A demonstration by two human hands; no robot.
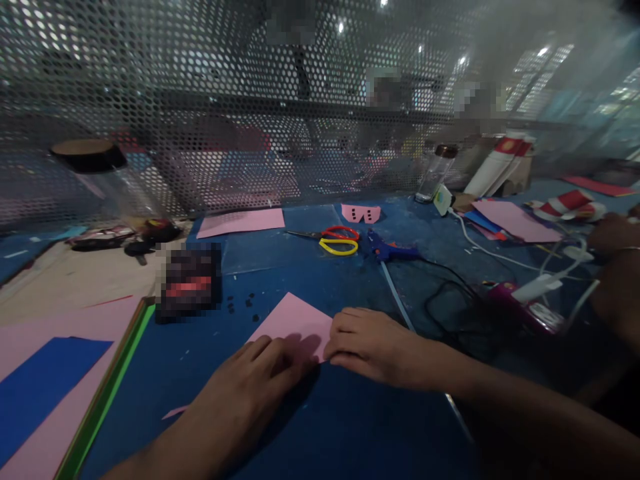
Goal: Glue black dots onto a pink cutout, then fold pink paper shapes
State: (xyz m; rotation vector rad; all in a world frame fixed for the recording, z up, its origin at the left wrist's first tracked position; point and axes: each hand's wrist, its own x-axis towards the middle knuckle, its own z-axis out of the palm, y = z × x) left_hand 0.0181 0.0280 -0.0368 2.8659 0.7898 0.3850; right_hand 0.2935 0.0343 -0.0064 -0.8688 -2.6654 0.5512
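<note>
1. Pink sheet lies flat-ish on the blue table, in front of the person, one corner pointing away; near edge mostly under the hands.
2. Left hand: fingers curled over the sheet's near-left side, touching it. Pinch or press? Cannot tell, fingertips hidden.
3. Right hand: fingers bunched at the sheet's right corner, touching. Thumb side unclear, so cannot tell if it's pinched or just held down.
4. Risk: crooked crease or skewed edge, if the two hands push unevenly or one lets the paper slide.
5. Risk: crumpled or torn corner, if the right fingers bear down too hard; sheet looks thin.
6. Risk: black bits just beyond the sheet's left side could get scattered or trapped under it, if the paper swings that way.
7. Risk: pink scrap by the left forearm could be dragged along by a sleeve-less sweep of the arm.
8. Risk: glue gun sits beyond the right hand, black cord trailing right; a long reach could snag it. Hot or not, cannot tell.
9. Scissors lie just beside the gun, blades pointing left; a careless grab from that side could meet the tips.
</note>
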